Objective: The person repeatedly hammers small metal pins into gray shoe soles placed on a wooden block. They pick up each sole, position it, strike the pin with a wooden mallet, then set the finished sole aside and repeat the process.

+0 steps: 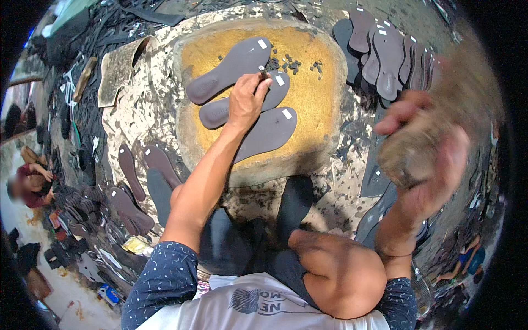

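My left hand is closed around a short dark metal punch, its fingers pinched near the top end. The hand rests over the middle one of three dark grey shoe insoles, close to that insole's wide end. Another insole lies beyond it, and a third insole nearer to me. Each bears a small white rectangle at its wide end. Raised at the right, my right hand grips a brown wooden mallet, smeared by motion. The punch's lower tip is hidden behind my left hand.
The insoles lie on a yellow-topped block. Small black cut pieces are scattered at its far side. More insoles are stacked at the far right, others lie at the left. A person sits at the far left.
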A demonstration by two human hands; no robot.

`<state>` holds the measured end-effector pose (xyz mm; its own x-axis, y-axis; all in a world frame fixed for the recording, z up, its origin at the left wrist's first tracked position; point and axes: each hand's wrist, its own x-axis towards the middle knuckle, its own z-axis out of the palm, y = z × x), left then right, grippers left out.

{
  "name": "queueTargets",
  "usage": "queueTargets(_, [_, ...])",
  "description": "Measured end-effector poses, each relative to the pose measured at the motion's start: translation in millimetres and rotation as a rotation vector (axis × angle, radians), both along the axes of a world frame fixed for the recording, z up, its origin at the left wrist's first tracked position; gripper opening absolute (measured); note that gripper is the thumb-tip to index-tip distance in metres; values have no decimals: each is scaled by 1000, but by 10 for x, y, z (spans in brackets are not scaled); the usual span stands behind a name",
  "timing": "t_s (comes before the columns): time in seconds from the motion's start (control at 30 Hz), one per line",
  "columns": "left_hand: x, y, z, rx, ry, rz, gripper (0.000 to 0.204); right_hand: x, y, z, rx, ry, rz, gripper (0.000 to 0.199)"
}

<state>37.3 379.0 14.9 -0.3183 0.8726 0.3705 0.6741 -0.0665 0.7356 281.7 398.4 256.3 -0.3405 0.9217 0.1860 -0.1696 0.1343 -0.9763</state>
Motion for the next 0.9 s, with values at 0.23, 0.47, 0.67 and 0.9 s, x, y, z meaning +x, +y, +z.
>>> queueTargets(0.23, [-11, -33, -177, 3, 170, -91, 21, -136, 75, -1418, -445, -643, 450, 49])
queueTargets(0.47, [-28, 211, 153, -5, -927, 300, 26, -27, 22, -1896, -783, -388, 399, 47])
queueTargets(0.67, [-651, 637, 207, -114, -498, 167, 32, -111, -24, -1804, -921, -311, 406, 46])
queueTargets(0.9, [-630, 631, 187, -226, -322, 157, 33, -62, -11, -1806, -943, -343, 452, 52])
